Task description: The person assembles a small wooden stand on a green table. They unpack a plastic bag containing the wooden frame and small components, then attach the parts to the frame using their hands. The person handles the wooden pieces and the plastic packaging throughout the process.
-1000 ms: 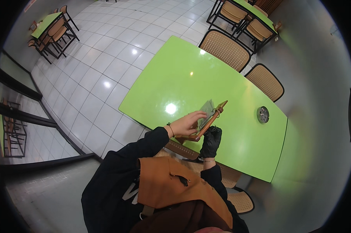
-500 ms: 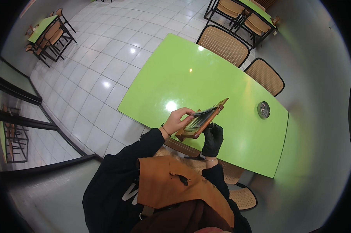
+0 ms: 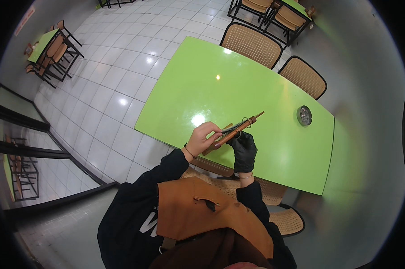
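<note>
My bare left hand (image 3: 201, 141) pinches the edge of dark, glossy sheets between thumb and fingers. These sheets belong to a wooden tabletop menu stand (image 3: 229, 137), bound along one side by metal rings (image 3: 247, 121). My right hand (image 3: 244, 154), in a black glove, grips the stand from its right side; some of its fingers are hidden behind the wood. The stand is tilted above the near edge of a light-green table (image 3: 184, 85) and appears nearly edge-on, so its page faces hardly show.
A round glass ashtray (image 3: 304, 115) sits toward the table's right end. Woven-back chairs stand at the far side (image 3: 252, 44), at the far right (image 3: 303, 77) and close before me (image 3: 286, 221). A grey wall (image 3: 368, 148) rises on the right; a black-framed glass partition (image 3: 36, 152) stands left.
The menu stand has turned from showing its page face to nearly edge-on. Both hands stay on it, and my gloved hand has shifted slightly. The whole view has moved a little.
</note>
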Available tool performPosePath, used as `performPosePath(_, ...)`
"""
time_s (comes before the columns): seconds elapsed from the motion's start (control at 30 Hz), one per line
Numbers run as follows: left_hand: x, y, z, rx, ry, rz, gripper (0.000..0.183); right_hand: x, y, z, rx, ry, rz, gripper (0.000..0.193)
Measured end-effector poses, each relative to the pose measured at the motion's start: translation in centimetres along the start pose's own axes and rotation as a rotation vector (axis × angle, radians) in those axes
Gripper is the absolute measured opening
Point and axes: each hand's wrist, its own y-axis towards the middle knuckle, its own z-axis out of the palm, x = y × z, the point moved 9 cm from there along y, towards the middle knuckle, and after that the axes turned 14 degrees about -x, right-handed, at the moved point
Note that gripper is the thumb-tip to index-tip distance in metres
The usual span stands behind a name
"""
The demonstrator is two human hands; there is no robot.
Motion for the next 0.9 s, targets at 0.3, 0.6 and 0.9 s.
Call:
performPosePath(0.3,-0.1,-0.3,0.8,0.095,-0.026,0.016,0.010,-0.5,-0.2,-0.4,-0.020,0.066,-0.006,0.013)
performPosePath(0.6,2.9,-1.0,1.3,0.123,-0.267,-0.261,0.015,-2.3,-0.5,-0.8,-0.028,0.136,0.068,0.013)
performPosePath(0.9,3.0,-0.9,1.2,0.099,-0.321,-0.268,0.014,-1.6,-0.4,-0.5,-0.034,0.144,0.044,0.016)
